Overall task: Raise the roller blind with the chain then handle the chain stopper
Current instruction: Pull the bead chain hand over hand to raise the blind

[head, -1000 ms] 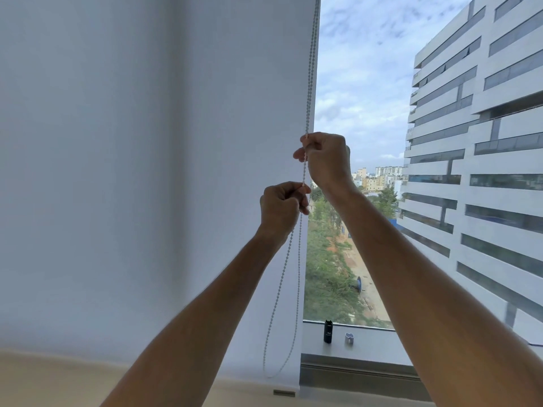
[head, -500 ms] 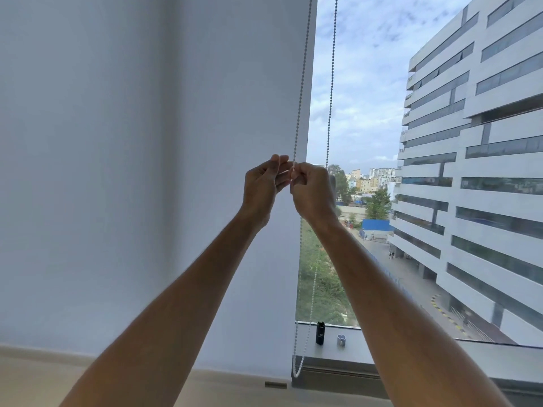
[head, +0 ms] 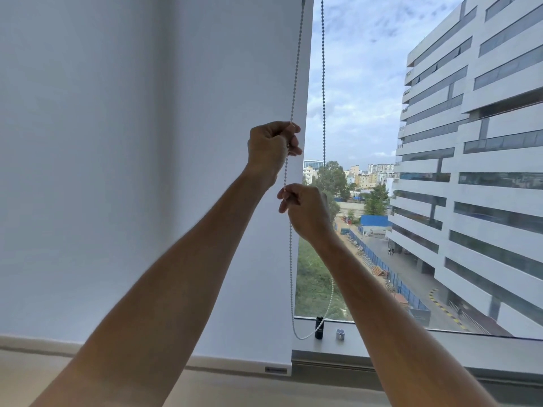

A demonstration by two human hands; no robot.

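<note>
Big window with cloudy sky and a tall white building at right, left hand (head: 271, 146) at middle, fist closed on the bead chain (head: 296, 71), right hand (head: 305, 210) just below pinching the same strand, white roller blind (head: 147, 171) filling the left, chain loop hanging near the sill (head: 382, 345).

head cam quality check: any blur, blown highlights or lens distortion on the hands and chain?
Head view: left hand and right hand sharp, chain beads resolved; daylight backlit, the roller blind evenly lit, sky bright but clouds keep detail; wide-angle lens tilts the building lines; no glare visible on the glass.
</note>
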